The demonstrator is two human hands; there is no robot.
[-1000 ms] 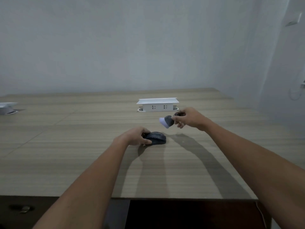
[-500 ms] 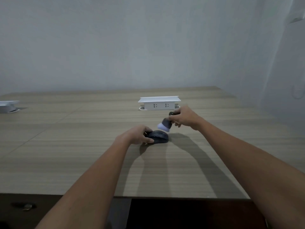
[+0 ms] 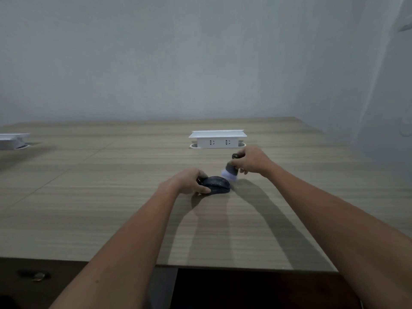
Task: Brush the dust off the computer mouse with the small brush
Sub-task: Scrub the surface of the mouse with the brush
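Observation:
A dark computer mouse [image 3: 217, 185] lies on the wooden table [image 3: 111, 197]. My left hand [image 3: 188, 181] grips its left side, thumb at the near edge. My right hand [image 3: 250, 159] holds a small brush [image 3: 230, 171] with a dark handle and pale bristles. The bristles point down and left and sit at the mouse's far right edge; the brush is blurred, so I cannot tell whether they touch it.
A white socket box [image 3: 218, 139] stands on the table just behind my right hand. Another white box [image 3: 12, 140] sits at the far left edge. A grey wall rises behind the table. The table's front edge runs below my forearms.
My right hand has brought the brush down and left, from above and right of the mouse to its far right edge. The left hand and the mouse have stayed put.

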